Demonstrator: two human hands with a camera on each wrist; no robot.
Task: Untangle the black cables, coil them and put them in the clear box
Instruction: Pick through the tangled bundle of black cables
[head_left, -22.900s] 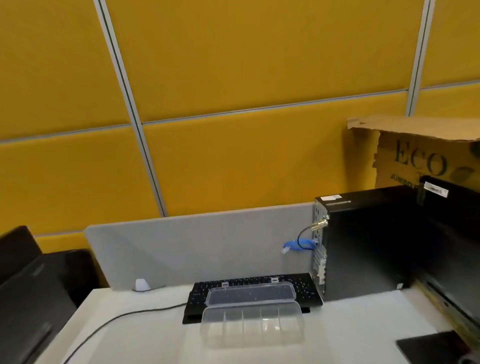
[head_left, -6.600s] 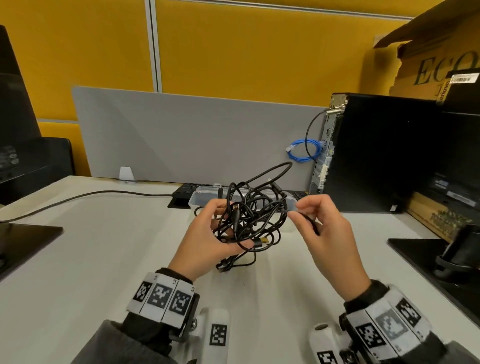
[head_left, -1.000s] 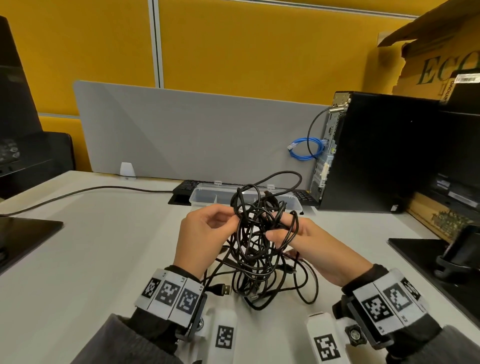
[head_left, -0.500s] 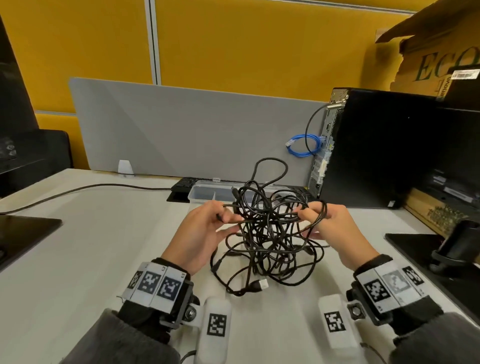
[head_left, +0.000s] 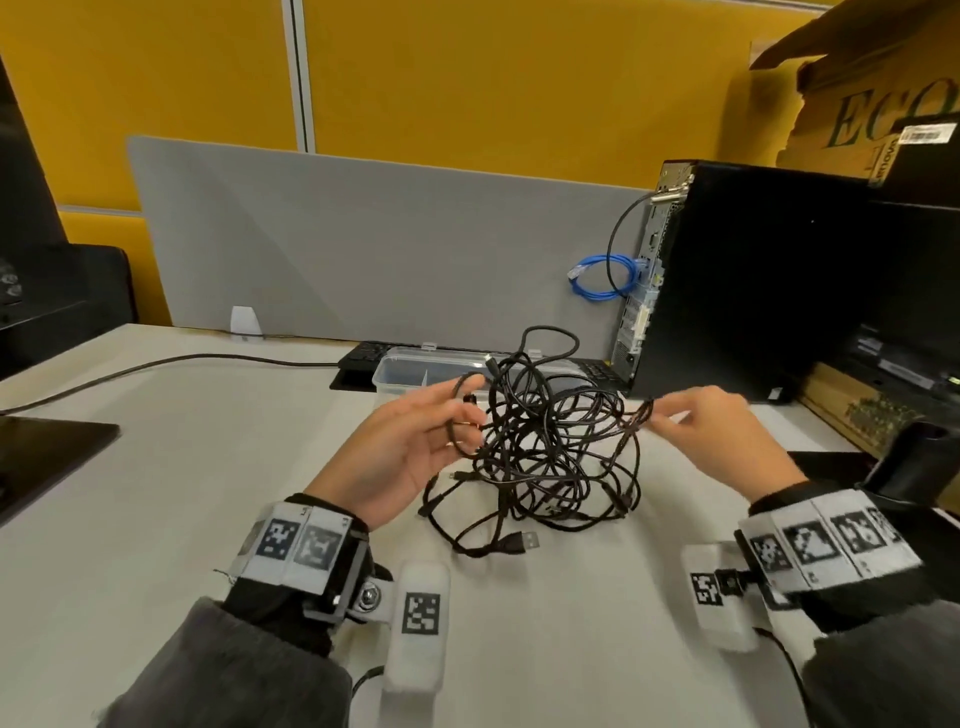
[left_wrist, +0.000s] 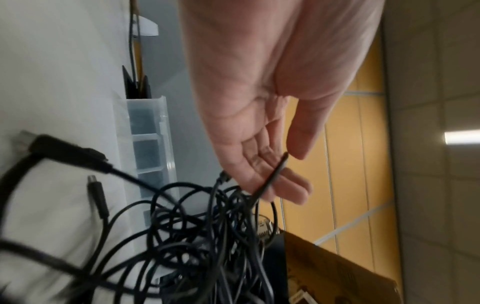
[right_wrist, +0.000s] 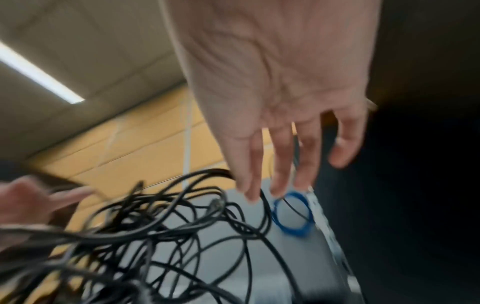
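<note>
The tangle of black cables (head_left: 540, 441) is covering the right end of the clear box (head_left: 415, 371), which is hiding most of the keyboard (head_left: 363, 353) at the table's (head_left: 208, 467) far edge. The cardboard box (head_left: 857, 104) is running off the top right corner. Motion is smearing the right wrist view: the right hand's (right_wrist: 280, 82) thumb is lying out of sight, and its hold is reading unclear there.

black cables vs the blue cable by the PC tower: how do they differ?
The black cables are a loose tangle; the blue cable is a neat small coil. The black cables are held between the left hand and right hand; the blue cable hangs untouched at the PC tower. Both are thin and flexible.
</note>
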